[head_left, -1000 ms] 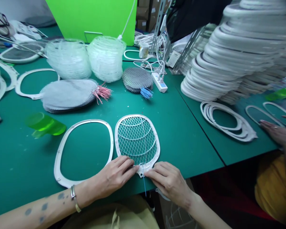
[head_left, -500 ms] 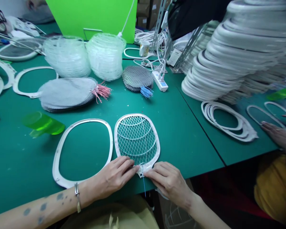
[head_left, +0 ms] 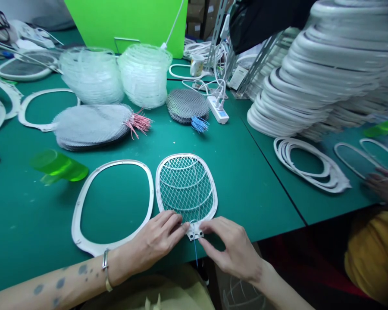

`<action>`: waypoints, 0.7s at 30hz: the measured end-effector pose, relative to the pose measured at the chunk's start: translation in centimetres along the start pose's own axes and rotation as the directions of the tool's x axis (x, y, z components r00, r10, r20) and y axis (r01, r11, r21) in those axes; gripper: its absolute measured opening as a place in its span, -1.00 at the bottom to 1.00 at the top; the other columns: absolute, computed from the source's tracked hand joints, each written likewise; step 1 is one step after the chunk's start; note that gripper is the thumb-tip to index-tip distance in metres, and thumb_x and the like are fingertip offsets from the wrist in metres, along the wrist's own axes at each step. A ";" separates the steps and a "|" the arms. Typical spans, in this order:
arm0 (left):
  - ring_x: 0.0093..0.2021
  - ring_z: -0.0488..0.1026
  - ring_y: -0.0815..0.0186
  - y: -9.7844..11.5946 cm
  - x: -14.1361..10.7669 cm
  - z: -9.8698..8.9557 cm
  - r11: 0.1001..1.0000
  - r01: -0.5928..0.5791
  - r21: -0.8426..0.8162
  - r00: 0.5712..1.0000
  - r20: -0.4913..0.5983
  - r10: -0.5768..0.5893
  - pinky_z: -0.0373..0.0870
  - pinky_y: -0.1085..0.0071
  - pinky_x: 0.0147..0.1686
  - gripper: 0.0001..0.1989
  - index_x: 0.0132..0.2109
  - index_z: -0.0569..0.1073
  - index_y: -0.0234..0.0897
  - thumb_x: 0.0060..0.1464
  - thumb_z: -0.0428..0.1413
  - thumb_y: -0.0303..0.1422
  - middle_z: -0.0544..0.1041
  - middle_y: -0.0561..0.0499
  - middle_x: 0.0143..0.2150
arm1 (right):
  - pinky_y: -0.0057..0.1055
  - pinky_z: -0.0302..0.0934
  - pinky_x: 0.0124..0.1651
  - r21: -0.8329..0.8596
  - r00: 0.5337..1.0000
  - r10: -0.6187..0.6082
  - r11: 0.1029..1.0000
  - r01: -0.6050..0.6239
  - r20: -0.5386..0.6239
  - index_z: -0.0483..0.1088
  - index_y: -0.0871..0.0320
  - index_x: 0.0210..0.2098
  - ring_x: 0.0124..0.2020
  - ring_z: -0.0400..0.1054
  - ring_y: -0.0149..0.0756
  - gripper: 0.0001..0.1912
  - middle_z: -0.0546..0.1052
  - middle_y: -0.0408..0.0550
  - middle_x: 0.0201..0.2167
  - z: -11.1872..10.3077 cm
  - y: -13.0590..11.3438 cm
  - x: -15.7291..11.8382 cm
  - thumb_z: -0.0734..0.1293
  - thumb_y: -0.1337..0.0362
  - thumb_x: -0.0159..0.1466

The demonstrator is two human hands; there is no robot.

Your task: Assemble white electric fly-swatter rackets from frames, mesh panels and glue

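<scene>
A white oval frame with grey mesh (head_left: 186,185) lies flat near the table's front edge, its narrow tab toward me. My left hand (head_left: 163,232) pinches the left side of that tab. At the tab's right side is my right hand (head_left: 228,245), thumb and forefinger parted, fingertips beside the small holes. A thin blue wire (head_left: 195,252) runs down from the tab over the table edge. Left of the mesh frame lies a larger bare white frame (head_left: 79,215), partly behind my left wrist.
Mesh stacks with pink wires (head_left: 90,127) and blue wires (head_left: 187,105) lie farther back, near clear ring stacks (head_left: 144,77). A green cup (head_left: 64,165) lies left. Tall white frames (head_left: 304,73) and a power strip (head_left: 217,110) stand right; another person's hand (head_left: 386,185) is far right.
My right thumb and forefinger have spread apart and the tab's right side now shows. The other person's hand has shifted right. My left hand looks almost unmoved.
</scene>
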State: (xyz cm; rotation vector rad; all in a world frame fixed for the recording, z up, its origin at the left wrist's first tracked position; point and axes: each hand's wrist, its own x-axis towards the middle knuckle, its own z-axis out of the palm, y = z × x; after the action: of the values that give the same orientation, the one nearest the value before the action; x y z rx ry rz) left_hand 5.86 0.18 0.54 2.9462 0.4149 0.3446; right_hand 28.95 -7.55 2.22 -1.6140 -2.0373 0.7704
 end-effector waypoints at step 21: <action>0.36 0.16 0.16 -1.1 0.7 -2.1 0.972 -0.005 -0.235 0.984 0.170 0.046 -0.23 0.02 0.41 -0.54 0.30 0.28 -0.29 0.31 -0.08 -0.32 0.37 -0.13 0.28 | -0.41 0.00 -0.42 -0.344 0.852 0.489 0.845 -0.410 0.185 0.33 0.03 -0.43 -0.40 0.47 -0.21 -0.77 0.56 -0.21 -0.50 -1.3 -1.5 4.9 0.44 0.10 0.17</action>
State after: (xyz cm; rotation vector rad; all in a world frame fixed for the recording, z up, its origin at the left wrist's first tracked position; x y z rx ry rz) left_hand 5.69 1.70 2.52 2.7242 0.2908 0.1258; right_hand 27.53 -2.80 4.15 -2.3353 -2.0415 0.9196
